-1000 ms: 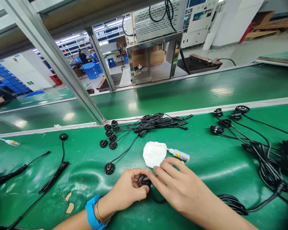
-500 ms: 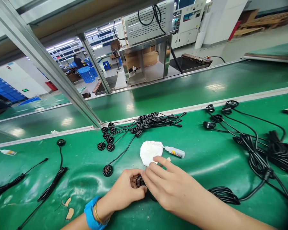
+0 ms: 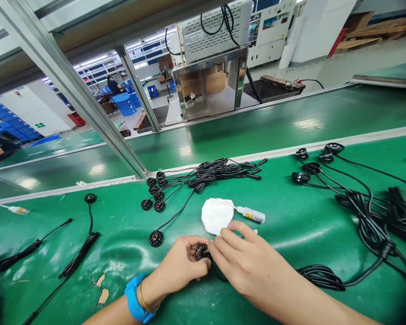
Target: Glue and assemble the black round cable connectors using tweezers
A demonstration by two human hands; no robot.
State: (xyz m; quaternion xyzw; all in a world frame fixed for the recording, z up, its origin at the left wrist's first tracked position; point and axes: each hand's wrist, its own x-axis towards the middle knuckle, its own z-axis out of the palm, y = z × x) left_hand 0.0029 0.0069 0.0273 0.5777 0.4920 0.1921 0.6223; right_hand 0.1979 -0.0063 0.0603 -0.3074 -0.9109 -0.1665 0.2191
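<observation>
My left hand (image 3: 186, 262), with a blue band and a gold bangle at the wrist, is closed around a small round black cable head (image 3: 202, 253). The open inner face of that part looks up towards me. At its right side, my right hand (image 3: 242, 255) is pinched closed against it; whatever lies between those fingertips is hidden. A dark cable runs down under my right hand. Just beyond both hands lies a white round pad (image 3: 217, 215), and the nozzle of a small glue bottle (image 3: 251, 214) touches its right edge.
Several black cables with round heads (image 3: 213, 174) lie bundled at the back ledge. More coiled cables (image 3: 365, 216) lie on the right, and others (image 3: 79, 255) on the left. Another bottle (image 3: 18, 210) is at far left. A metal post (image 3: 98, 113) rises behind the green bench.
The whole view has shifted slightly, so the bench things appear a little further right. My hands keep hold around the same part, with the right fingertips still against it.
</observation>
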